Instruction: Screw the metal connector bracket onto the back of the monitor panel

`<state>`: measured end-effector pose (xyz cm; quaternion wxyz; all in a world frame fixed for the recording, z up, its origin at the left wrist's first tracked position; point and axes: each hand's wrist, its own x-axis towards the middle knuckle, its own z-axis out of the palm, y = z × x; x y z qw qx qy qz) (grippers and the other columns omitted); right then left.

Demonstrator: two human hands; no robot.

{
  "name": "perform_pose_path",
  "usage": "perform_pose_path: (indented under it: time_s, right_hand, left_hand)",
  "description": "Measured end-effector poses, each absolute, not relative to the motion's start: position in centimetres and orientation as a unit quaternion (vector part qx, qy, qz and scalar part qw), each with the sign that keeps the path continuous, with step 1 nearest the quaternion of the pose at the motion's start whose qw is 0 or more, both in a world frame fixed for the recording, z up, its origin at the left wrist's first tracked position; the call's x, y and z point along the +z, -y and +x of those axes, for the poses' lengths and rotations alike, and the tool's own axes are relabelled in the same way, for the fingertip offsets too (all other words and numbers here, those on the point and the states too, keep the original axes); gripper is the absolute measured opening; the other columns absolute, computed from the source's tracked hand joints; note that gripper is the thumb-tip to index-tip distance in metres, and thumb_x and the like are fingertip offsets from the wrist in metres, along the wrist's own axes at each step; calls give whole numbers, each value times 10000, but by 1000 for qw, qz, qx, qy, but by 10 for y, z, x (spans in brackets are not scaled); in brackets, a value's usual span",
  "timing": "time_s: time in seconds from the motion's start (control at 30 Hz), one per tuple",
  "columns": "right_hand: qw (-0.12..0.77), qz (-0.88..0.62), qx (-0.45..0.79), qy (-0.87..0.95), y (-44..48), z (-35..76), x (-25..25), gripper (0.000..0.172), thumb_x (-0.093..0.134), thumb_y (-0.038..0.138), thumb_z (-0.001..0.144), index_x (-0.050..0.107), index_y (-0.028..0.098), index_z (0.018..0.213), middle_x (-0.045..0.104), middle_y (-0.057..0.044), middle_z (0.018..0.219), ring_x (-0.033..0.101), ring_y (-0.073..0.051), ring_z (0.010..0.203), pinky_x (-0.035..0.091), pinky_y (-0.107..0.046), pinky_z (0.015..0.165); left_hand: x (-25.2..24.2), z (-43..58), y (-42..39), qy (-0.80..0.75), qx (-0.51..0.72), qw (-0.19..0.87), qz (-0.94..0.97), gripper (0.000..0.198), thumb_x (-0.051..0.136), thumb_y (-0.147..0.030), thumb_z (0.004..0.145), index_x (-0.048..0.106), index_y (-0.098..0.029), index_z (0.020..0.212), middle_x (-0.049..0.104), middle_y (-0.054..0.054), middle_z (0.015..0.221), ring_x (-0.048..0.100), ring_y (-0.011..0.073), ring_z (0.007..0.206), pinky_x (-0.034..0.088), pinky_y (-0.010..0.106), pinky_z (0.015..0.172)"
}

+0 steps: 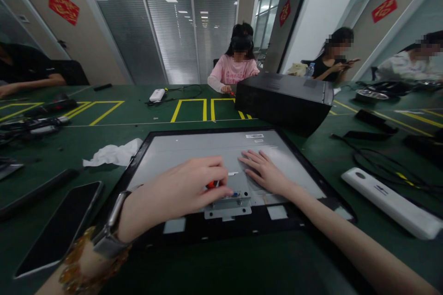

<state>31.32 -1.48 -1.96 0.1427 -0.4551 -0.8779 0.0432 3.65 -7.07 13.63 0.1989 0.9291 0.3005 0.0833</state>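
**Left hand (194, 182) busy at the metal bracket (228, 212), right hand (265, 173) flat on the panel (200, 145)**

In the head view, the panel lies flat on the green table (93, 133), centred before the person, its grey back facing up inside a black border (238, 229). The bracket sits at the panel's near edge.

The left hand curls narrowly around an orange-red piece (212, 184), mostly hidden by the fingers, with the fingertips right by the bracket. The wrist carries a watch (114, 228). The right hand is spread wide, palm down, on the panel's back to the right of the bracket; it appears to hold nothing and probably steadies the panel.

As for progress, the panel's back is already exposed and the bracket is in place on it. Handling at the bracket looks under way, not finished, since the fingers are right there. Whether its fasteners are tight, loose or missing cannot be told, nor how much remains.

To the left are a phone (60, 226) and, farther off, a crumpled white tissue (114, 152). To the right lies a long white device (391, 203), near dark cables (367, 159). Beyond the panel's far right corner stands a large black casing (284, 101), with a co-worker in pink (233, 71) behind it.
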Motion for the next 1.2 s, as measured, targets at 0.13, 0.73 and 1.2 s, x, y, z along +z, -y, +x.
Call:
perform_pose_path:
  time_s: [0.13, 0.73, 1.2]
  right_hand:
    - [143, -457, 49, 877, 17, 315, -16, 452, 380, 394, 969, 441, 267, 1399, 402, -70, 1493, 314, -261, 1393, 215, -550, 1126]
    - [146, -456, 59, 876, 10, 307, -11, 445, 377, 380, 971, 440, 276, 1399, 411, -68, 1488, 319, -258, 1391, 212, -557, 1127]
    - [145, -451, 48, 879, 2, 302, -24, 452, 381, 378, 969, 417, 297, 1412, 408, -57, 1489, 318, -261, 1391, 230, -565, 1120]
  left_hand:
    - [134, 43, 75, -289, 102, 177, 935, 177, 385, -183, 976, 559, -211, 992, 551, 6, 947, 530, 141, 811, 401, 268, 717]
    - [133, 23, 62, -337, 47, -86, 936, 240, 356, -267, 978, 511, -189, 812, 582, -13, 572, 501, 144, 437, 171, 285, 456]
    - [130, 14, 57, -347, 71, 35, 935, 385, 379, -489, 978, 492, -192, 759, 555, -19, 602, 481, 134, 501, 238, 267, 492]
